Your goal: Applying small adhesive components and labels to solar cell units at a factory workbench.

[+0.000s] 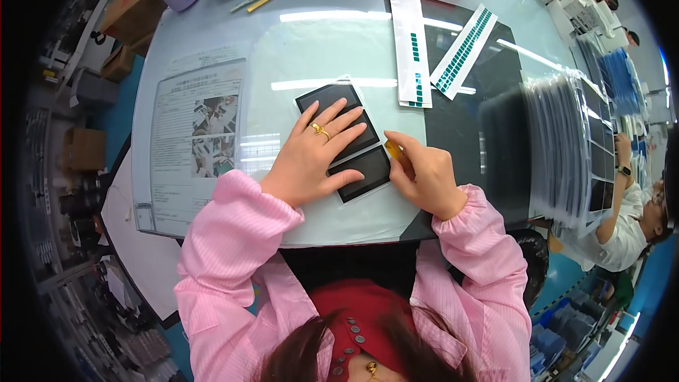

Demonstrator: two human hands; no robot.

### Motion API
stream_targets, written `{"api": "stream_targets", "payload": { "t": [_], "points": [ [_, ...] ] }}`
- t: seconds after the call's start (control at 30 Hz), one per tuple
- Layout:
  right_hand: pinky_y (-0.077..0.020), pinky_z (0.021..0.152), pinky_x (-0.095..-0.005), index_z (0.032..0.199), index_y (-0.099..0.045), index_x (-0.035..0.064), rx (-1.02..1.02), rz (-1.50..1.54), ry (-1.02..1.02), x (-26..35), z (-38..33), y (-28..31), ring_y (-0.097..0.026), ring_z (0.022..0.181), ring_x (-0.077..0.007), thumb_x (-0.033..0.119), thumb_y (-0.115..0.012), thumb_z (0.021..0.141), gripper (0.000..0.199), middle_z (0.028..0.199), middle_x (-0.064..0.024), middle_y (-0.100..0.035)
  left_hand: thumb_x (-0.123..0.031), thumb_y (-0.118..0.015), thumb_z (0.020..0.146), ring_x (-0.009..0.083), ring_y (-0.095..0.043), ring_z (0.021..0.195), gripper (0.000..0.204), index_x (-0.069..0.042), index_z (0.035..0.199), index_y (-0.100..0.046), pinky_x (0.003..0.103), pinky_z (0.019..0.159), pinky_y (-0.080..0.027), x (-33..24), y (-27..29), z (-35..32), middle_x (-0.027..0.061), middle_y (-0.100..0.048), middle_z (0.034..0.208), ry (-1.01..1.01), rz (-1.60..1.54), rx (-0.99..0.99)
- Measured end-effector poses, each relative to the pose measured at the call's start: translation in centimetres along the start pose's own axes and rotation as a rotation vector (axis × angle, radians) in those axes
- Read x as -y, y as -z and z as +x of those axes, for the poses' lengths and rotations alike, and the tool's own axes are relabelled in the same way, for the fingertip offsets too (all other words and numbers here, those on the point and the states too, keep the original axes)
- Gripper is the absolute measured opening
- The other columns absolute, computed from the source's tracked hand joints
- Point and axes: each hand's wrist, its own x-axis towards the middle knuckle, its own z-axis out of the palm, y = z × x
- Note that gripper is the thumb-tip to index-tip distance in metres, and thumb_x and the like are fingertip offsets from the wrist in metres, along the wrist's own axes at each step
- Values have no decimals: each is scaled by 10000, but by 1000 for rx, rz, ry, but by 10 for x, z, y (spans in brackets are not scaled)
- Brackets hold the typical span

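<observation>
Left hand (pixel 318 143) is lying open, steadying dark panels (pixel 369 168), right hand (pixel 424 173) pinching yellow tool (pixel 393 148) near right edge, likely edge-working, next stroke probably needing firm hold.

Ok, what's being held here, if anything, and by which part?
The right grip pinches a small yellow tool just behind its exposed end; the rest is hidden. The left grip lies spread over two dark panels, grasping nothing.

Left hand (pixel 311 159) spread over two dark panels (pixel 366 173), right hand (pixel 430 173) pinching a small yellow tool (pixel 394 149) beside them, sticker strips (pixel 463 51) farther up the table (pixel 332 46)!
</observation>
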Motion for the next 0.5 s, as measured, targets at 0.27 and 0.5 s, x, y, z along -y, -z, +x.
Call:
{"api": "stream_targets", "payload": {
  "t": [0.27,0.5],
  "points": [
    [-468,501,-322,1222,-605,41,5,-112,75,2,7,-6,-584,494,-211,23,-690,772,458,607,-62,-580,-293,-744,809,312,-366,1417,657,-72,1381,-510,507,1175,-245,-5,-4,0,104,-465,1477,-34,1,21],
    [-465,492,-318,1187,-620,43,-2,-43,31,3,6,-5,-583,484,-211,13,-680,762,430,594,-59,-576,-239,-729,815,317,-382,1406,607,-62,1357,-523,505,1166,-262,-6,-6,2,106,-474,1468,-27,-14,5]
  ]
}}
